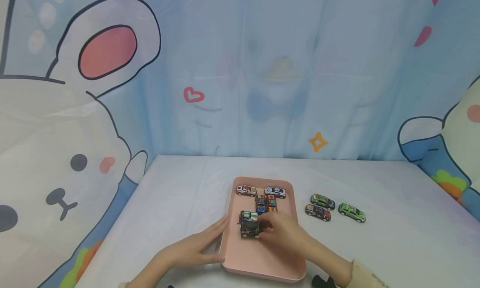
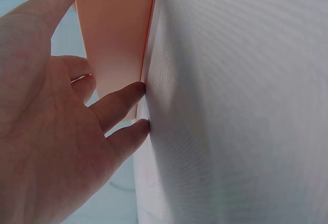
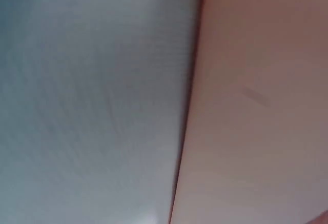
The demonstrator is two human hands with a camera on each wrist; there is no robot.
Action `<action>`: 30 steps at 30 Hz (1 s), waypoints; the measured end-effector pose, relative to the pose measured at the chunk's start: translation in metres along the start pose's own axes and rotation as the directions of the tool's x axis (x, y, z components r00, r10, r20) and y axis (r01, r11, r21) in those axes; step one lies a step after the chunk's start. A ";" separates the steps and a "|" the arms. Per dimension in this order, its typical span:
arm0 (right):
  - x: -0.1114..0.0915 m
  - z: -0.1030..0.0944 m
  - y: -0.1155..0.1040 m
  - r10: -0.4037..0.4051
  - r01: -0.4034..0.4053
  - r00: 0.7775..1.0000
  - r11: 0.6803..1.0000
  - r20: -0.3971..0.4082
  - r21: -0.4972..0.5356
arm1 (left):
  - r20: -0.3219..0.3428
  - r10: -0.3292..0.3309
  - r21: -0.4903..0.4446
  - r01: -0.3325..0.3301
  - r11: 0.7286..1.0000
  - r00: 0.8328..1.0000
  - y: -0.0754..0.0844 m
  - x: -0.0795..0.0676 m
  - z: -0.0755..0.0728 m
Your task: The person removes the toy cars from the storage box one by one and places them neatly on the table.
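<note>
A pink tray (image 1: 277, 265) lies on the table in the head view. My right hand (image 1: 283, 234) reaches over it and pinches a black toy car (image 1: 249, 229), partly hidden by the fingers. Just behind that car is a green-and-white toy car (image 1: 245, 216). A blue toy car (image 1: 261, 204) and a red-and-yellow one (image 1: 271, 203) stand side by side farther back, partly covered by the hand. My left hand (image 1: 193, 250) touches the tray's left side with spread fingers; its fingertips (image 2: 137, 88) meet the tray wall (image 2: 115, 34) in the left wrist view.
Near the tray's far edge sit a white-and-red toy car (image 1: 246, 191) and a white-and-black one (image 1: 275, 192). Right of the tray, a dark green car (image 1: 323, 201), a black-and-red car (image 1: 318, 212) and a bright green car (image 1: 352, 212) rest on the white tablecloth (image 1: 397, 246).
</note>
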State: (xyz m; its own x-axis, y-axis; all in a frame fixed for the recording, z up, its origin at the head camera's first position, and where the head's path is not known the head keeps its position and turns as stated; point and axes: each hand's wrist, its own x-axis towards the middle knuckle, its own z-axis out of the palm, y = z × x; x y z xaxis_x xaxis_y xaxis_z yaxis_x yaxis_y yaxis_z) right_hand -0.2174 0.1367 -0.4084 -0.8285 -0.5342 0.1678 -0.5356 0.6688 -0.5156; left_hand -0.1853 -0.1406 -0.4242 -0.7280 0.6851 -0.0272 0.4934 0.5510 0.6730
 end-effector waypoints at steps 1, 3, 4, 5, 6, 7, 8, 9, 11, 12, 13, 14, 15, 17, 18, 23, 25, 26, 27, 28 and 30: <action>0.000 -0.001 0.000 0.008 -0.008 1.000 1.000 0.002 0.006 | 0.000 -0.001 0.001 0.001 1.000 1.000 0.000 0.000 0.000; -0.001 -0.003 0.001 0.010 -0.010 1.000 1.000 0.000 0.011 | 0.001 -0.004 0.000 0.004 1.000 1.000 0.000 0.000 0.000; -0.001 -0.005 0.002 0.005 -0.005 1.000 1.000 -0.003 0.008 | 0.001 -0.004 0.001 0.004 1.000 1.000 -0.001 0.000 0.000; -0.001 -0.006 0.002 0.002 -0.002 1.000 1.000 -0.005 0.009 | 0.002 -0.003 0.000 0.003 1.000 1.000 -0.001 0.000 0.000; -0.001 -0.007 0.003 -0.007 0.007 1.000 1.000 -0.010 0.005 | 0.003 -0.002 -0.001 0.002 1.000 1.000 -0.001 0.000 0.000; -0.002 -0.008 0.003 -0.016 0.016 1.000 1.000 -0.017 0.000 | 0.003 -0.002 -0.002 0.002 1.000 1.000 -0.002 0.000 0.001; -0.002 -0.010 0.004 -0.026 0.026 0.999 1.000 -0.024 0.001 | 0.005 -0.002 -0.003 0.002 1.000 1.000 -0.002 0.000 0.001; -0.002 -0.012 0.005 -0.028 0.028 0.999 1.000 -0.028 0.005 | 0.006 -0.002 -0.003 0.002 1.000 1.000 -0.002 0.000 0.001; -0.003 -0.015 0.006 -0.025 0.025 0.999 1.000 -0.041 0.000 | 0.005 -0.006 -0.003 0.006 1.000 1.000 -0.002 0.000 0.000; -0.003 -0.017 0.006 -0.023 0.022 0.999 1.000 -0.049 -0.004 | 0.004 -0.008 -0.003 0.008 1.000 1.000 -0.002 0.000 0.000; -0.003 -0.019 0.007 -0.016 0.016 0.998 1.000 -0.056 -0.004 | 0.003 -0.009 0.000 0.009 1.000 1.000 -0.002 0.000 0.000; -0.003 -0.021 0.008 -0.011 0.011 0.998 1.000 -0.066 -0.008 | 0.003 -0.010 0.002 0.010 1.000 1.000 -0.002 0.000 0.000; -0.003 -0.023 0.009 -0.006 0.005 0.997 1.000 -0.076 -0.016 | 0.001 -0.009 0.004 0.009 1.000 1.000 -0.002 0.000 0.000; -0.004 -0.028 0.011 -0.004 0.002 0.996 1.000 -0.092 -0.019 | 0.001 -0.005 0.007 0.005 1.000 1.000 -0.003 0.001 0.000; -0.005 -0.030 0.012 -0.011 0.009 0.995 1.000 -0.100 -0.021 | 0.001 -0.003 0.006 0.003 1.000 1.000 -0.003 0.001 0.000; -0.010 -0.043 0.020 0.007 -0.006 0.992 1.000 -0.129 0.010 | 0.003 -0.003 0.003 0.003 1.000 1.000 -0.003 0.000 0.000; -0.013 -0.047 0.023 0.034 -0.032 0.989 0.999 -0.144 0.015 | 0.004 -0.005 0.001 0.005 1.000 1.000 -0.003 -0.001 0.000; -0.014 -0.050 0.025 0.044 -0.043 0.987 0.999 -0.154 0.014 | 0.005 -0.007 -0.001 0.007 1.000 1.000 -0.003 -0.001 0.000; -0.015 -0.052 0.027 0.052 -0.052 0.985 0.999 -0.165 0.006 | 0.006 -0.008 -0.002 0.008 1.000 1.000 -0.003 -0.001 0.001; -0.017 -0.055 0.029 0.057 -0.058 0.983 0.998 -0.173 -0.004 | 0.006 -0.011 -0.003 0.011 1.000 1.000 -0.003 -0.001 0.001; -0.021 -0.060 0.034 0.053 -0.058 0.980 0.998 -0.194 -0.022 | 0.006 -0.015 -0.005 0.015 1.000 1.000 -0.002 0.000 0.001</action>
State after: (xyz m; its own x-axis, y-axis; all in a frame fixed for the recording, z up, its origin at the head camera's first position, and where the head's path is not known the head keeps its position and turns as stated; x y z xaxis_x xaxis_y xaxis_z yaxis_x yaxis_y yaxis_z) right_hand -0.2285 0.2017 -0.3787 -0.8716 -0.3877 0.2999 -0.4899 0.7100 -0.5059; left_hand -0.1857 -0.1416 -0.4262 -0.7322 0.6798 -0.0420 0.4801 0.5589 0.6761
